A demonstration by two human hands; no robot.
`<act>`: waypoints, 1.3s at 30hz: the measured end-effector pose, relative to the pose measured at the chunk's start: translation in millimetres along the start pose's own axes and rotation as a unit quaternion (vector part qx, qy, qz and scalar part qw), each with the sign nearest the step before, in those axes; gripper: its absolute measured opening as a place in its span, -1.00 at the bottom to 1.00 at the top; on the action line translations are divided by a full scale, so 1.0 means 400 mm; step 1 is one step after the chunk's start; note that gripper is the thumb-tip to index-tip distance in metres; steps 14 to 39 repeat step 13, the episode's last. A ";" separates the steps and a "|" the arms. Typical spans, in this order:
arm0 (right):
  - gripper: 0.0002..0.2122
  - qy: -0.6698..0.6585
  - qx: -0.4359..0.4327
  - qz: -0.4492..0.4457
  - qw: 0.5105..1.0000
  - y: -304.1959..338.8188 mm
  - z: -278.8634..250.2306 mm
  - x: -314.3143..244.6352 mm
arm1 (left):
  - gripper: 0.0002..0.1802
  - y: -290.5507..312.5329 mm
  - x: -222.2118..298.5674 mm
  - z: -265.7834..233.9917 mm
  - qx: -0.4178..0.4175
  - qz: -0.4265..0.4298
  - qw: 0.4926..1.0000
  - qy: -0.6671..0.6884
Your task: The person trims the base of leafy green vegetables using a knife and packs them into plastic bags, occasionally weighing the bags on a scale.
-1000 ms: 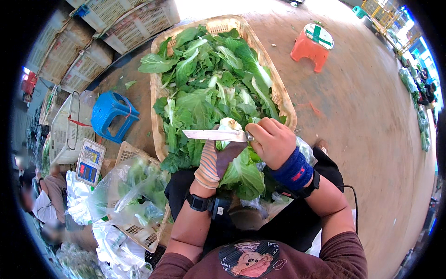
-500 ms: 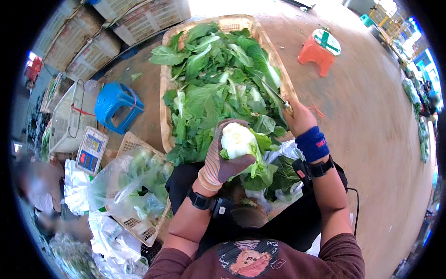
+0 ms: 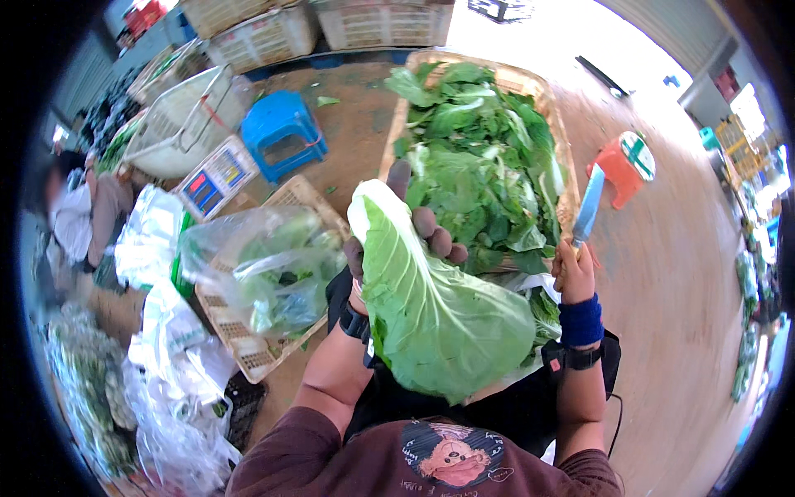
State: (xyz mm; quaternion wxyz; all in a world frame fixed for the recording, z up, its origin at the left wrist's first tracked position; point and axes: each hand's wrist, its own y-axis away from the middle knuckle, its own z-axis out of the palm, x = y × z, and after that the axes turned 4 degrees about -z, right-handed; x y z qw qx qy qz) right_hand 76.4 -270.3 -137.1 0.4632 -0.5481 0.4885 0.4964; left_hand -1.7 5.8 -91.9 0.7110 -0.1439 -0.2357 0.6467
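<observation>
My left hand [image 3: 426, 224], in a dark-palmed glove, is closed around a head of leafy Chinese cabbage [image 3: 447, 319] from behind. Its fingertips show past the white stem end, and the broad green leaves hang toward my lap on the right. Out to the side, my right hand [image 3: 574, 269] grips a knife [image 3: 590, 207] by its handle, blade pointing up and apart from the cabbage. Beyond both hands stands a large tan crate [image 3: 570, 186] heaped with loose green leaves [image 3: 484, 166]. More greens in plastic [image 3: 542, 311] lie near my right knee.
Left of me, a plastic bag of greens [image 3: 290, 265] rests on a low tan crate [image 3: 252, 352]. A blue stool [image 3: 281, 132], a scale display [image 3: 217, 178] and a white basket [image 3: 178, 124] stand behind it. An orange stool [image 3: 619, 170] is at the right. Another person [image 3: 74, 207] sits far left.
My view has turned left. The cabbage has tipped from stem end up to its leafy side showing. My right hand has moved away from the crate's edge, with the knife now upright.
</observation>
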 end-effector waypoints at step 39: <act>-0.74 -0.034 -0.138 -0.080 0.987 0.264 0.283 -0.180 | -0.19 0.205 0.172 0.114 0.115 0.008 0.770 -0.627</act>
